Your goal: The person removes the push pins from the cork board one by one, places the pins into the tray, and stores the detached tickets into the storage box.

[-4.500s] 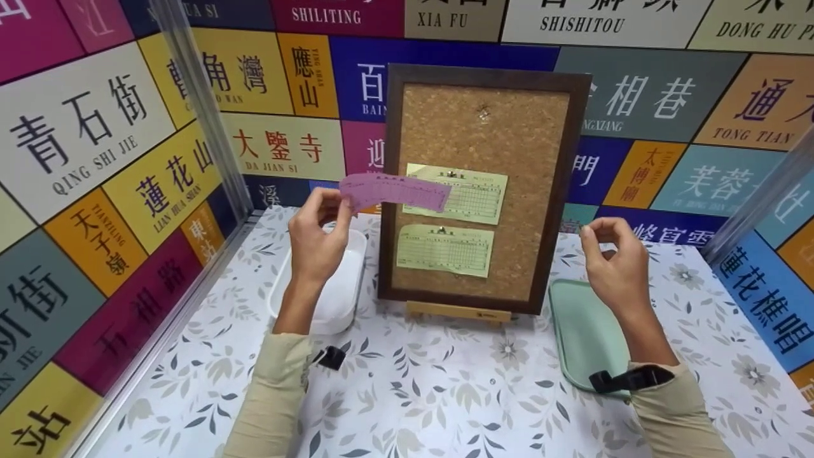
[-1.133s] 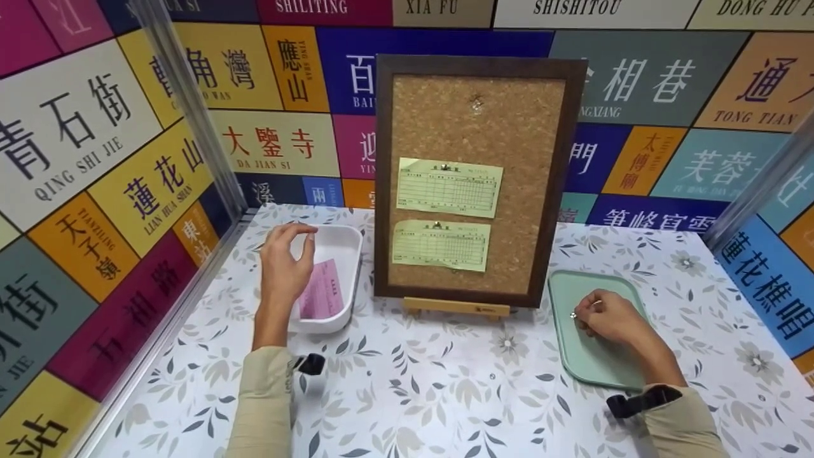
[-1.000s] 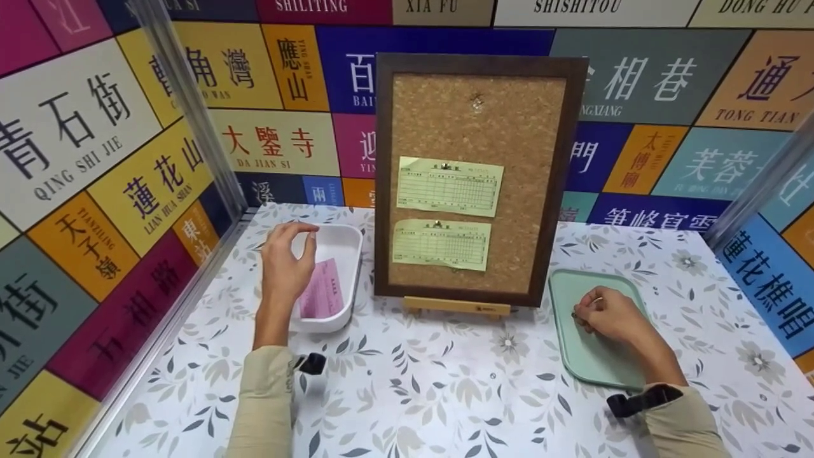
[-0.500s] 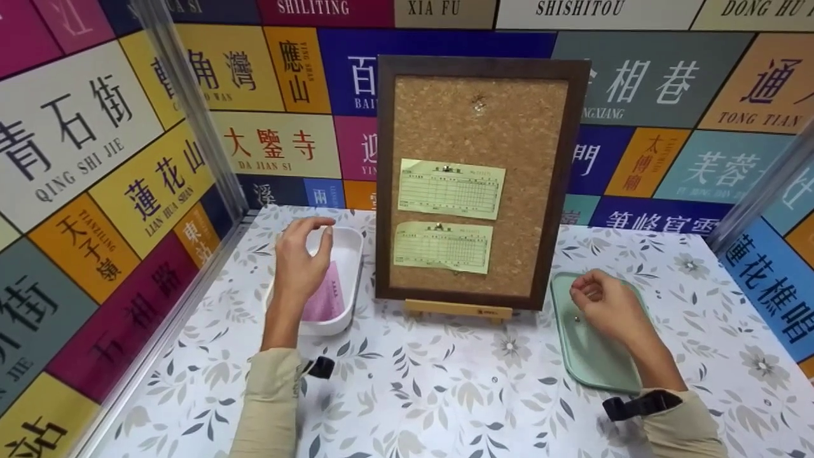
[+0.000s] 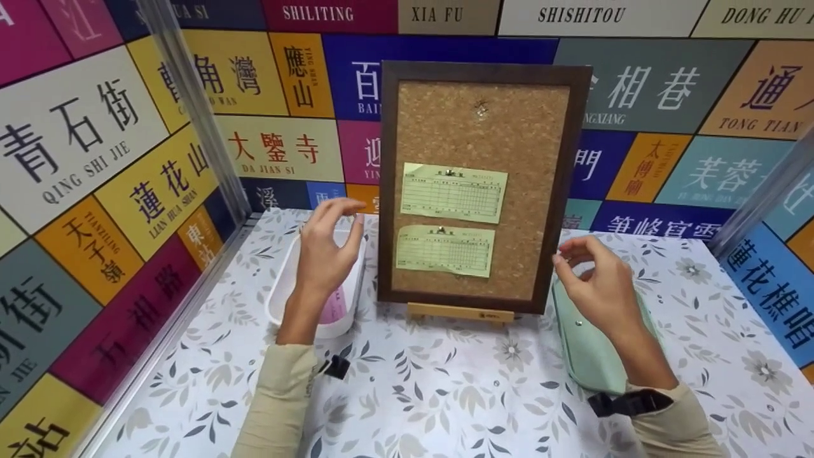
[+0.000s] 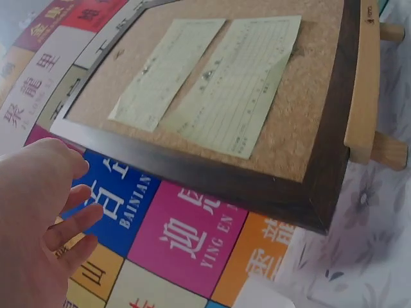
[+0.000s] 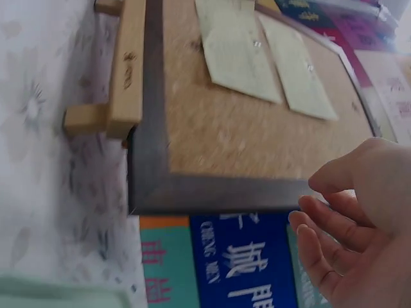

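Observation:
A framed cork board (image 5: 509, 146) stands in the middle with two pale green forms on it, an upper form (image 5: 455, 197) and a lower form (image 5: 445, 254), each with a small pin at its top. My left hand (image 5: 327, 251) hovers over the white tray (image 5: 273, 312), fingers loosely bent and holding nothing. Under it, part of a pink slip (image 5: 334, 308) shows inside that tray. To the board's right, my right hand (image 5: 598, 289) hangs above the green tray (image 5: 579, 369), its thumb and fingertips near the frame, with nothing visible between them. A small shiny pushpin (image 5: 579, 323) lies in the green tray.
A wooden stand (image 5: 461, 312) supports the board on the flower-patterned tablecloth (image 5: 445, 394). Near the board's top is a cluster of shiny pins (image 5: 481, 108). Walls of coloured place-name panels (image 5: 286, 146) enclose the table at the back and sides.
The pink slip went from my left hand into the white tray. My right hand let go of a pushpin in the green tray. Both hands have since risen toward the board.

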